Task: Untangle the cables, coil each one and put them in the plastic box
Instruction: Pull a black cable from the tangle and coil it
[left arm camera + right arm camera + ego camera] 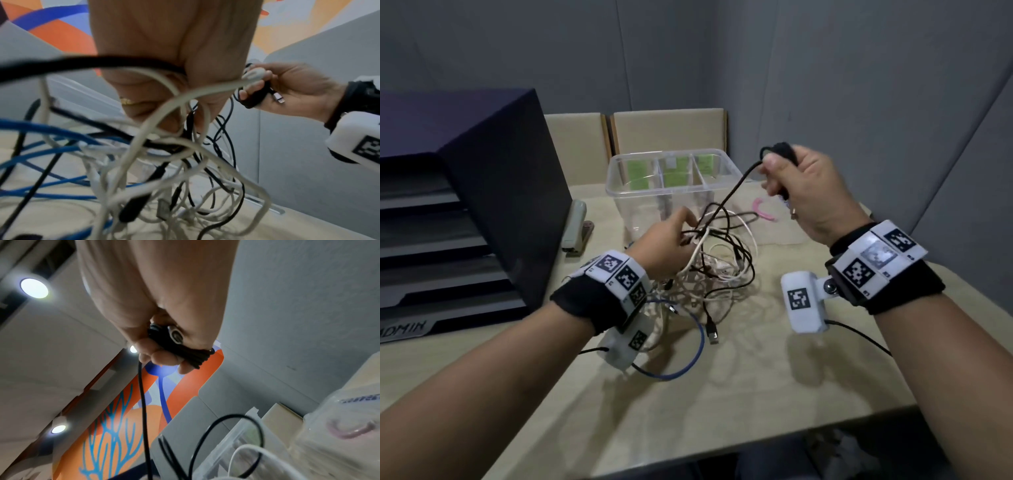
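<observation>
- Right hand [803,192] is raised beside the box, fingers curled round a small coil of black cable [180,347]; a silver plug end shows in the palm in the wrist views. The uncoiled run of that cable drops from the fist down into the tangle [709,270].
- Left hand [671,243] is clenched on several white and black strands at the top of the tangle, lifting them; the rest of the heap, a blue cable [688,359] among it, lies on the bench [722,411] just in front of the plastic box [671,178].
- Risk: the black run threads through other loops. A hard pull from the right hand would likely cinch a knot or drag the whole heap rather than free one cable.
- Risk: the tangle sits against the box, so a tug could shove or tip that light box.
- Risk: the coil is loose in the fist; easing the grip to re-wind may let turns spring apart.
- Plastic box: clear, with dividers and green labels showing through its walls. No cable seen in it; the compartment floors are hard to read.
- A stapler [575,226] and a dark tray stack [465,205] stand to the left.
</observation>
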The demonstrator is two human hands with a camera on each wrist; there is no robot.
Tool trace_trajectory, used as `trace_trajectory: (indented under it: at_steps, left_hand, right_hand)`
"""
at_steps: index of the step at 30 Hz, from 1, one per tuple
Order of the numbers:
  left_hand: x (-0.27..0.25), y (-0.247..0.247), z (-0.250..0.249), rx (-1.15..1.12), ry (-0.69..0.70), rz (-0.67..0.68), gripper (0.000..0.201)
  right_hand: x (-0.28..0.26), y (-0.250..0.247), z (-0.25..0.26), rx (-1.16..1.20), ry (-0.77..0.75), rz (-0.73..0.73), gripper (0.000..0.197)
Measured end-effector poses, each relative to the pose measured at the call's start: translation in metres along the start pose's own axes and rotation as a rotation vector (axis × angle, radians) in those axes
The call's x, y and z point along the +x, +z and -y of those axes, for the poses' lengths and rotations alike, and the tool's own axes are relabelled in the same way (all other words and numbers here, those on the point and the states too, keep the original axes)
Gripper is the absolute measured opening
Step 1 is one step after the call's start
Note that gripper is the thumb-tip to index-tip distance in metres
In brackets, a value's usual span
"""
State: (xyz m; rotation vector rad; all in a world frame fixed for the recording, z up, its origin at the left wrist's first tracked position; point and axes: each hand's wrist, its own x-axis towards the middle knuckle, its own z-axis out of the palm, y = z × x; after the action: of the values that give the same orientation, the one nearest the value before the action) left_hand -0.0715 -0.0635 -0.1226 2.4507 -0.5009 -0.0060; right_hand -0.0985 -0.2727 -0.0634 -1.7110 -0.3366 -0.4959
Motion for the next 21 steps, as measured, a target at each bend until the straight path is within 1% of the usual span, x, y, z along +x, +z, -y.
trace_trajectory:
  at_steps: [3, 5, 6, 8, 10, 11, 12, 13, 14, 15, 16, 17, 18, 19, 20, 21]
  left_hand:
    - [0.001, -0.012, 0.006, -0.012, -0.027, -0.044, 0.015]
    - [0.0, -0.018, 0.008, 0.061, -0.029, -0.059, 0.017]
    - [-0.001, -0.02, 0.009, 0.109, -0.052, -0.048, 0.02]
    - [-0.004, -0.023, 0.011, 0.239, -0.111, 0.031, 0.026]
    - [-0.004, -0.023, 0.015, 0.361, -0.178, 0.164, 0.017]
    - [-0.004, -0.024, 0.016, 0.373, -0.187, 0.211, 0.019]
    - [-0.006, -0.027, 0.014, 0.342, -0.185, 0.223, 0.028]
    - [-0.007, -0.03, 0.009, 0.266, -0.171, 0.189, 0.035]
    - [-0.009, -0.034, 0.002, 0.169, -0.129, 0.102, 0.037]
    - [-0.011, -0.036, -0.007, 0.072, -0.061, 0.006, 0.035]
    - [-0.013, -0.037, -0.016, -0.037, 0.012, -0.038, 0.033]
    - [-0.015, -0.036, -0.024, -0.147, 0.082, -0.001, 0.031]
    - [-0.018, -0.033, -0.032, -0.233, 0.133, 0.082, 0.032]
    - [-0.021, -0.028, -0.039, -0.249, 0.16, 0.164, 0.031]
    - [-0.022, -0.022, -0.039, -0.202, 0.183, 0.212, 0.028]
    - [-0.022, -0.017, -0.038, -0.101, 0.212, 0.218, 0.021]
  right_hand:
    - [0.007, -0.01, 0.002, 0.169, 0.024, -0.125, 0.013]
    - [0.008, -0.014, 0.007, 0.258, 0.032, -0.187, 0.017]
    - [0.009, -0.013, 0.009, 0.291, 0.03, -0.204, 0.019]
    - [0.009, -0.009, 0.011, 0.33, 0.027, -0.203, 0.021]
    - [0.008, -0.004, 0.012, 0.318, 0.03, -0.168, 0.023]
    - [0.007, -0.001, 0.011, 0.301, 0.032, -0.143, 0.024]
    - [0.006, 0.001, 0.011, 0.283, 0.037, -0.118, 0.025]
    - [0.005, 0.002, 0.011, 0.268, 0.047, -0.096, 0.025]
    - [0.004, 0.003, 0.011, 0.258, 0.059, -0.078, 0.025]
    - [0.004, 0.005, 0.012, 0.261, 0.066, -0.065, 0.026]
    - [0.004, 0.007, 0.013, 0.274, 0.069, -0.058, 0.027]
    - [0.004, 0.009, 0.014, 0.289, 0.069, -0.056, 0.028]
    - [0.004, 0.01, 0.016, 0.299, 0.071, -0.062, 0.029]
    - [0.003, 0.012, 0.018, 0.308, 0.076, -0.073, 0.029]
    - [0.003, 0.012, 0.019, 0.316, 0.081, -0.085, 0.029]
    - [0.003, 0.011, 0.019, 0.322, 0.086, -0.097, 0.029]
